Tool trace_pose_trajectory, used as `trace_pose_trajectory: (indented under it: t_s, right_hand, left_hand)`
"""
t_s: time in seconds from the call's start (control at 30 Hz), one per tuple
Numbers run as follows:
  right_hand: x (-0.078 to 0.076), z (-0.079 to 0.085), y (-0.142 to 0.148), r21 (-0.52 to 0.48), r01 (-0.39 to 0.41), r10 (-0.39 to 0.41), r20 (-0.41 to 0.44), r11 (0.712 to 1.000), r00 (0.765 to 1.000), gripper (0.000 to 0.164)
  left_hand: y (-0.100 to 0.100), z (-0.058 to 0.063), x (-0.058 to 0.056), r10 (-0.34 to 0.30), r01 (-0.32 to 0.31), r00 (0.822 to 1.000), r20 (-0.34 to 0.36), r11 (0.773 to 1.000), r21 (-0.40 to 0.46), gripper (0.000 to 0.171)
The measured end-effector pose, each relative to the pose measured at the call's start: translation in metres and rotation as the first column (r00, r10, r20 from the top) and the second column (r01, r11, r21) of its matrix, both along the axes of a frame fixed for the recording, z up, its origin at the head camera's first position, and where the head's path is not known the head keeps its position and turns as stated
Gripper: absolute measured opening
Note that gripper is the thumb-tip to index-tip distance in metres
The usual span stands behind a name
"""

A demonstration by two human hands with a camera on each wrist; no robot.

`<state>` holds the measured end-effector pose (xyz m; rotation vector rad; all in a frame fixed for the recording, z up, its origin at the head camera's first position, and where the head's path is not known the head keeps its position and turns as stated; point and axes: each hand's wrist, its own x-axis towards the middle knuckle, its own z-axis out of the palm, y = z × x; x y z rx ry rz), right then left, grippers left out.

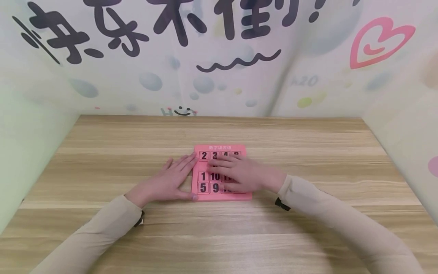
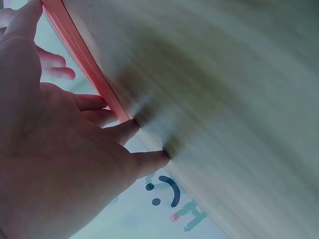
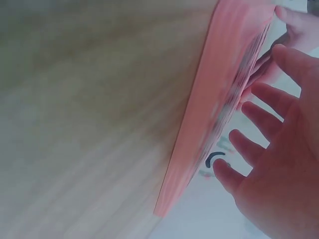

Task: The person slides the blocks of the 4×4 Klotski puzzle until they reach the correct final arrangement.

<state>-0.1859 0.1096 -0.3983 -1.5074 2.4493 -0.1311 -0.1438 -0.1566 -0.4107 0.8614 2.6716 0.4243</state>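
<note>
A pink sliding number puzzle [image 1: 220, 198] lies flat on the table, white lettering along its top. My left hand [image 1: 169, 180] rests at its left edge, fingers and thumb straight against the frame; in the left wrist view, some fingertips touch the table beside the puzzle's side wall [image 2: 82, 55]. Over the tiles, my right hand [image 1: 244, 175] spreads its fingers and hides much of the right half. Tiles such as the 2 [image 1: 203, 155], 1 [image 1: 203, 176], 5 [image 1: 203, 188] and 9 [image 1: 215, 188] show. A bare pink strip shows below the 2.
The wood-grain table [image 1: 219, 236] runs back to a white wall cloth [image 1: 239, 91] printed with black characters, bubbles and a pink heart [image 1: 381, 42]. Pale walls close in both sides. Dark straps [image 1: 282, 204] show at the sleeve cuffs.
</note>
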Motion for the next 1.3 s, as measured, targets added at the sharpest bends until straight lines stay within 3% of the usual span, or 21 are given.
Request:
trace_pose_trajectory:
  t_s: [0.7,1.3]
  right_hand:
    - [0.019,-0.001,0.001,-0.002,-0.075,0.075,-0.039,0.997,0.996,0.058]
    - [0.016,-0.003,-0.001,-0.011,-0.067,0.066,-0.071,0.998,0.995,0.052]
  left_hand:
    - [0.001,0.002,0.000,0.002,-0.002,1.000,0.007,1.000,-0.002,0.107]
    - [0.000,0.001,0.000,-0.002,0.002,1.000,0.006,1.000,0.000,0.106]
